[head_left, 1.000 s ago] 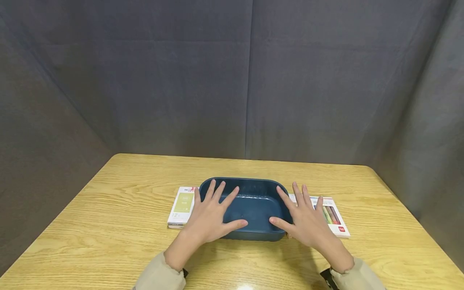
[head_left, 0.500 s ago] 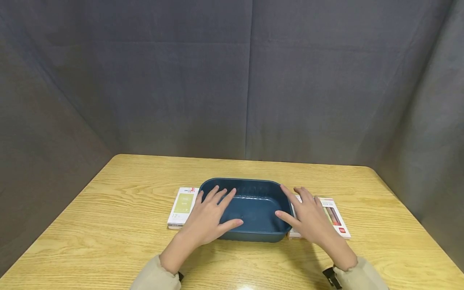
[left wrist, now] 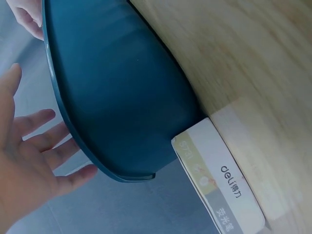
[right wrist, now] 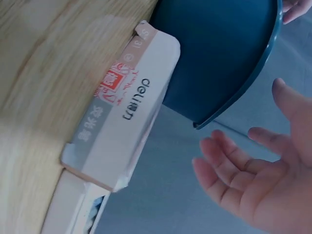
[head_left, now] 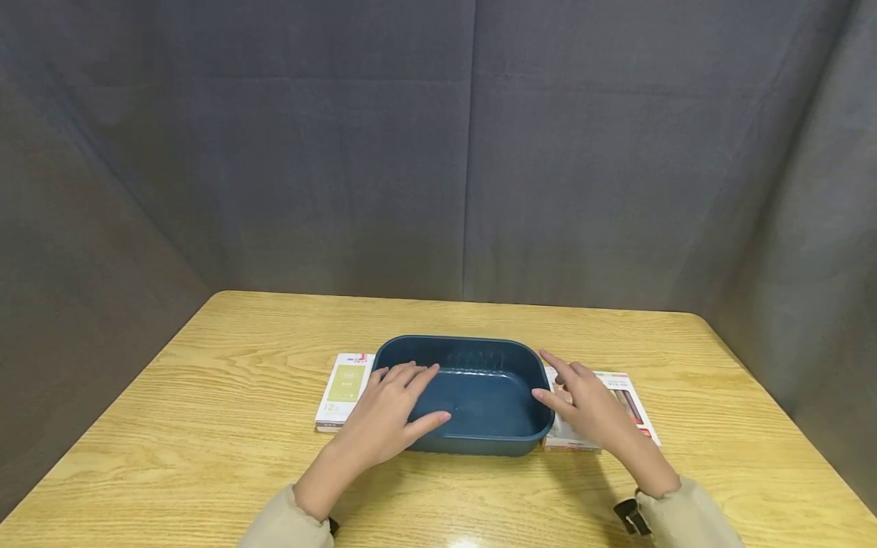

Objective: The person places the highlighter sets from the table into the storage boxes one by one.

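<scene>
A dark blue plastic basin [head_left: 479,403] stands on the wooden table between both hands. My left hand [head_left: 385,415] hovers over its left end with fingers spread, and the left wrist view shows those fingers beside the rim [left wrist: 73,131], holding nothing. At the other end my right hand [head_left: 594,411] is beside the rim, fingers relaxed, above flat white boxes. Against the basin's left side lies a white deli box [head_left: 346,388] with a yellow-green panel. Close to its right side is another deli box [right wrist: 126,109]; beyond that lies a white box [head_left: 637,403] with a window showing coloured sticks.
The wooden table [head_left: 205,426] extends around these things. Dark grey cloth [head_left: 342,152] hangs behind and along both sides.
Both hands have drawn apart slightly and their fingers are less spread. The right hand has shifted right, off the basin's inside, to its rim. Basin and boxes look unmoved.
</scene>
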`<action>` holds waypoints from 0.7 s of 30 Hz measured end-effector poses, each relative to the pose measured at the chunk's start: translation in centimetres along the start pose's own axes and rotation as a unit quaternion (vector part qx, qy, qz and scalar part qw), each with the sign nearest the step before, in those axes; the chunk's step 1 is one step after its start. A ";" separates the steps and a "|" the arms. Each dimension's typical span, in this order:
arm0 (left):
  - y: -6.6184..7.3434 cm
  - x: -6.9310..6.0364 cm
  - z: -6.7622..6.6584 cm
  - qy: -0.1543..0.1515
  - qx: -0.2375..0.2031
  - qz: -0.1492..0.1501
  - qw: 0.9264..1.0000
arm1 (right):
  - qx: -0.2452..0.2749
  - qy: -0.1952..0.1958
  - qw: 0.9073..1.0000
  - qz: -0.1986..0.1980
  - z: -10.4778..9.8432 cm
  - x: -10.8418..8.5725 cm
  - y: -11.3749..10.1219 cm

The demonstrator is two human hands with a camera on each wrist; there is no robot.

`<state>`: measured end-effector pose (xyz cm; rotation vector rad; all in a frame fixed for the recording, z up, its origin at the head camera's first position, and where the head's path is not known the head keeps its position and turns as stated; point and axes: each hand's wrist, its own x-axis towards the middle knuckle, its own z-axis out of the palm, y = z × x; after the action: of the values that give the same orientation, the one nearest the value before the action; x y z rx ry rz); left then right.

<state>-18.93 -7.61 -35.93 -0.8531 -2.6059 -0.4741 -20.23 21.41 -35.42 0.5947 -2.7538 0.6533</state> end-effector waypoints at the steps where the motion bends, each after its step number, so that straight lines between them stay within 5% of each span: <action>1: 0.0 0.0 0.0 0.003 -0.004 0.001 1.000 | 0.021 -0.004 1.000 0.001 0.0 0.1 0.2; 6: -0.1 -0.2 -0.1 0.010 -0.021 0.005 1.000 | 0.122 -0.036 0.992 0.021 0.2 0.3 1.1; 11: -0.2 -0.4 -0.2 0.006 -0.037 -0.001 0.999 | 0.209 -0.065 0.974 0.054 0.4 0.3 1.7; 21: -0.6 -0.6 -0.2 0.013 -0.045 0.007 0.999 | 0.393 -0.113 0.907 0.103 1.1 0.5 2.8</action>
<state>-18.82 -8.39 -36.15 -0.8878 -2.5693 -0.5994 -22.09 22.98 -37.21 0.5440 -2.6938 1.8907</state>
